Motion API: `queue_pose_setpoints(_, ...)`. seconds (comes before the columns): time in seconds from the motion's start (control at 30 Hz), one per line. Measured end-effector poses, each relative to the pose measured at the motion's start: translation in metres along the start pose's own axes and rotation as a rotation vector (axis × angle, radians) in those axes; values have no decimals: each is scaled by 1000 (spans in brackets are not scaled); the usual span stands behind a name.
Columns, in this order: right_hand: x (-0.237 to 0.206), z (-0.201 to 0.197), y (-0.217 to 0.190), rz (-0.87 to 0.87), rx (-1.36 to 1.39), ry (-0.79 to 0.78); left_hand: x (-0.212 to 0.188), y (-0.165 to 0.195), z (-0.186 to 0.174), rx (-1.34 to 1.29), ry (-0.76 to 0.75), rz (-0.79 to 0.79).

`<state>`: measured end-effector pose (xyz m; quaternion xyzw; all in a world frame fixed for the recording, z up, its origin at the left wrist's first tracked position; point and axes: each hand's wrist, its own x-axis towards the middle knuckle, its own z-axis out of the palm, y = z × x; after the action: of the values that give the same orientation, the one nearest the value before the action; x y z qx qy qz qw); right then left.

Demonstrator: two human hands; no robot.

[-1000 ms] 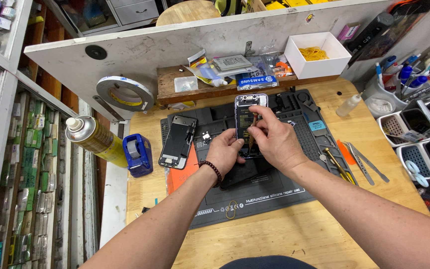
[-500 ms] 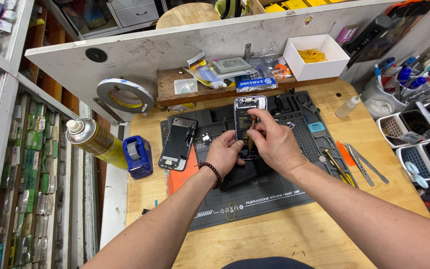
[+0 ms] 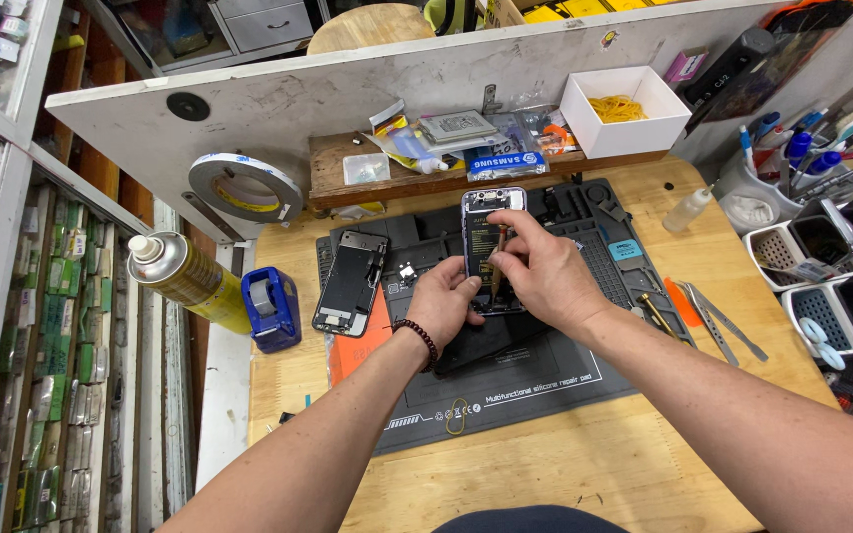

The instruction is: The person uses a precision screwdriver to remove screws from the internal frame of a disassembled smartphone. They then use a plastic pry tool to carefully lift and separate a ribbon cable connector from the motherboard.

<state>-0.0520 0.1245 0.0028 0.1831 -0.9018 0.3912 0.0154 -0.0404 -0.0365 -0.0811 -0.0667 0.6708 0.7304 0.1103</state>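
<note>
Opened phone (image 3: 487,237), internals exposed, upright between both hands' fingers (image 3: 502,249)

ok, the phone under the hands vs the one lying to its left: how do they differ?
The held phone is gripped by the left hand while the right hand works inside it with a thin tool; the left phone lies untouched. The held phone sits straight on the mat; the left phone lies tilted. Both are opened up.

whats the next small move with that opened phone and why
Probably lower the tool tip a little further into the opened phone. The right hand pinches a thin tool over the phone's inner parts, while the left hand steadies its lower left edge on the dark mat. What the tip touches is too small to tell.
</note>
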Motion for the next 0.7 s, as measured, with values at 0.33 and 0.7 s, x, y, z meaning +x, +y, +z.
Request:
queue_pose_setpoints(0.33,-4,0,-1,27,7,-3,-9,10,1,45,3,-32)
queue_pose_setpoints(0.7,-4,1,2,19,31,23,-5,7,2,15,1,-12)
